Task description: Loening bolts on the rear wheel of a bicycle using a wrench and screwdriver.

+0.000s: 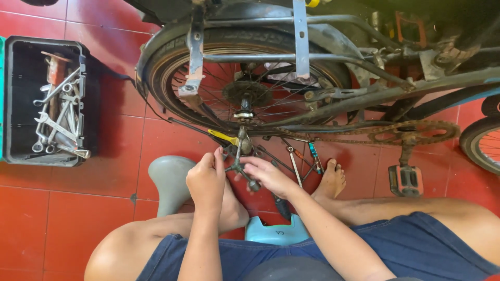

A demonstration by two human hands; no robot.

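Bicycle (pixel 333 93): upside-down on red tile floor (pixel 67 218), rear wheel (pixel 245 78) at top centre.
Toolbox (pixel 49 101): black, open, at left, well apart from the hands; holds a heap of steel spanners (pixel 57 122).
Left hand (pixel 207 182): curled closed around one arm of the cross wrench (pixel 238 165).
Right hand (pixel 270 174): fingers loosely bent, gripping the wrench's other arm.
Cross wrench: between both hands, shaft pointing up to the wheel axle (pixel 243 115).

Single head-worn view, looking steeply down from above the seated person's lap, close to both hands (pixel 237 179). It faces the red tiled floor (pixel 67 218), taking in the bicycle's rear wheel (pixel 245 78) along the upper edge.
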